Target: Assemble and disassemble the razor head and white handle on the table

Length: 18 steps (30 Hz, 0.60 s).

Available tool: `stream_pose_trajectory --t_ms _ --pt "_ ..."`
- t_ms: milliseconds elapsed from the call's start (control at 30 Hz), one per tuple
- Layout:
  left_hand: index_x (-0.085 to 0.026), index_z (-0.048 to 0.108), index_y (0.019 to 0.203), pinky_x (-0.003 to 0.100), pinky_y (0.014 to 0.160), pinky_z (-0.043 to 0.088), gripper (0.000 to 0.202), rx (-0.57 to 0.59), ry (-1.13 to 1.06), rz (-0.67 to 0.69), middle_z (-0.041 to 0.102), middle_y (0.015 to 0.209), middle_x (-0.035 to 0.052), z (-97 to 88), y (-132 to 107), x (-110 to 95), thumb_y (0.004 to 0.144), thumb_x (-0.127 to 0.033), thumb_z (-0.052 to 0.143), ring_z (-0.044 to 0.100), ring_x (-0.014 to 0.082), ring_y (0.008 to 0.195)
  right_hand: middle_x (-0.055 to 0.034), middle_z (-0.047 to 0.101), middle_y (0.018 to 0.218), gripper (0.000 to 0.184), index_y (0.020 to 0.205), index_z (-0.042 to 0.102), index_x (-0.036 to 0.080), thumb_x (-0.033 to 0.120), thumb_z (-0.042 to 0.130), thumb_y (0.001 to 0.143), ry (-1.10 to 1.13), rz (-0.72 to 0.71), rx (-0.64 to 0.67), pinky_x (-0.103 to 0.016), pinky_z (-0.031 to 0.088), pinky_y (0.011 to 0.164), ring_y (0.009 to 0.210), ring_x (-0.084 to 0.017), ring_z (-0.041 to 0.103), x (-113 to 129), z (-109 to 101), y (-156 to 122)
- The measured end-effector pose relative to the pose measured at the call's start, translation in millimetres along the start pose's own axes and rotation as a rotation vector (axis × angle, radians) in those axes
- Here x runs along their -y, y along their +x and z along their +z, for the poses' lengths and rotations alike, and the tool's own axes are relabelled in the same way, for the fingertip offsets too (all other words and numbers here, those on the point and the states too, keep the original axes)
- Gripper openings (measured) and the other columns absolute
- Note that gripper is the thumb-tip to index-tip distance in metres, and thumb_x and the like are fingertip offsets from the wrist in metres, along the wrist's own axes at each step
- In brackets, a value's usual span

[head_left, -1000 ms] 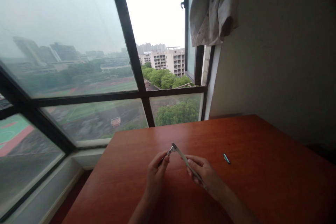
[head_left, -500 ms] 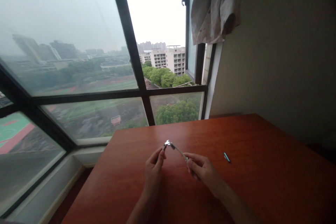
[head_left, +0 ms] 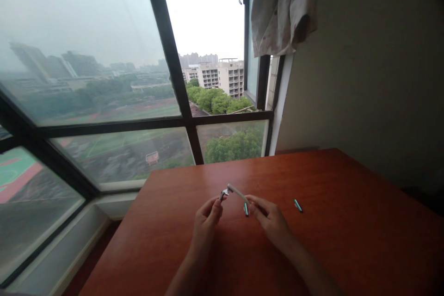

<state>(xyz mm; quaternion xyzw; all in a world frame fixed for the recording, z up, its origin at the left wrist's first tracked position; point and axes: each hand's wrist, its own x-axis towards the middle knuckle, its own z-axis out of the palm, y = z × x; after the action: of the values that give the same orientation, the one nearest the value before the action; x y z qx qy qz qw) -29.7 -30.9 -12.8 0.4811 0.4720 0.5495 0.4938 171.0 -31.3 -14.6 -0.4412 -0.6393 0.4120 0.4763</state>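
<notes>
My left hand (head_left: 207, 217) is closed around the handle of what looks like a razor (head_left: 225, 192), its shiny silver head pointing up and to the right. Pinched in my right hand (head_left: 268, 215) is a slim, pale toothbrush (head_left: 238, 193), slanting up and left. Its dark-bristled end is right beside the silver head; whether they touch I cannot tell. Just left of my right fingers, a small teal-and-dark piece (head_left: 246, 209) shows against the table. Farther right lies a similar teal-and-dark piece (head_left: 298, 206).
Both hands are over a reddish-brown wooden table (head_left: 173, 240). Beyond its far edge stand dark-framed windows (head_left: 121, 127), one pane swung open. A spotted cloth (head_left: 282, 9) hangs at the upper right, beside a grey wall (head_left: 354, 78).
The toothbrush has tipped flatter and its bristled end has shifted over the silver head. The razor has moved slightly right. A teal piece beside my right hand has come into view.
</notes>
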Motion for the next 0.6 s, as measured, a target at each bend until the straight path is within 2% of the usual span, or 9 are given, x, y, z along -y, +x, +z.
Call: stream_pose_trajectory --t_ms 100,200,300,467,600 --pt "-0.012 0.071 0.103 0.021 0.048 0.026 0.05 -0.007 0.013 -0.006 0.043 0.058 -0.0031 -1.2 0.8 2.4 0.076 -0.053 0.064 0.036 0.0099 0.052 -0.0062 0.067 0.082 0.035 0.11 0.069 0.018 0.041 0.053 0.089 -0.034 -0.026 -0.025 -0.029 0.045 0.068 0.075 -0.02 0.06 0.8 0.1 -0.2" --pt "-0.012 0.071 0.103 0.02 0.048 0.026 0.049 -0.033 0.006 -0.02 0.044 0.061 -0.0022 -2.4 1.6 5.4 0.076 -0.052 0.065 0.038 0.0101 0.054 -0.0066 0.068 0.082 0.035 0.109 0.07 0.017 0.041 0.052 0.089 -0.037 -0.046 0.0 -0.029 0.046 0.067 0.075 -0.021 0.061 2.3 0.8 -1.5" --pt "-0.012 0.07 0.105 0.02 0.046 0.023 0.049 -0.003 -0.047 -0.045 0.04 0.058 -0.0044 -1.7 1.2 5.8 0.077 -0.052 0.065 0.034 0.0082 0.051 -0.0065 0.069 0.08 0.034 0.106 0.071 0.017 0.04 0.052 0.089 -0.046 -0.069 0.011 -0.03 0.047 0.066 0.074 -0.021 0.062 2.7 0.7 -1.5" --pt "-0.011 0.069 0.107 0.019 0.045 0.019 0.052 0.042 -0.101 -0.079 0.037 0.056 -0.0058 1.0 -0.1 4.5 0.076 -0.052 0.066 0.029 0.0064 0.048 -0.0096 0.072 0.089 0.032 0.107 0.071 0.018 0.037 0.052 0.09 -0.079 -0.088 -0.064 -0.034 0.049 0.074 0.081 -0.024 0.065 0.7 -1.6 1.5" --pt "-0.01 0.069 0.106 0.019 0.046 0.019 0.05 0.024 -0.107 -0.075 0.037 0.058 -0.0052 1.3 0.5 4.0 0.076 -0.05 0.066 0.031 0.0066 0.05 -0.0083 0.072 0.084 0.033 0.106 0.071 0.017 0.038 0.053 0.089 -0.062 -0.083 -0.039 -0.031 0.05 0.069 0.076 -0.022 0.065 0.3 -1.2 1.2"
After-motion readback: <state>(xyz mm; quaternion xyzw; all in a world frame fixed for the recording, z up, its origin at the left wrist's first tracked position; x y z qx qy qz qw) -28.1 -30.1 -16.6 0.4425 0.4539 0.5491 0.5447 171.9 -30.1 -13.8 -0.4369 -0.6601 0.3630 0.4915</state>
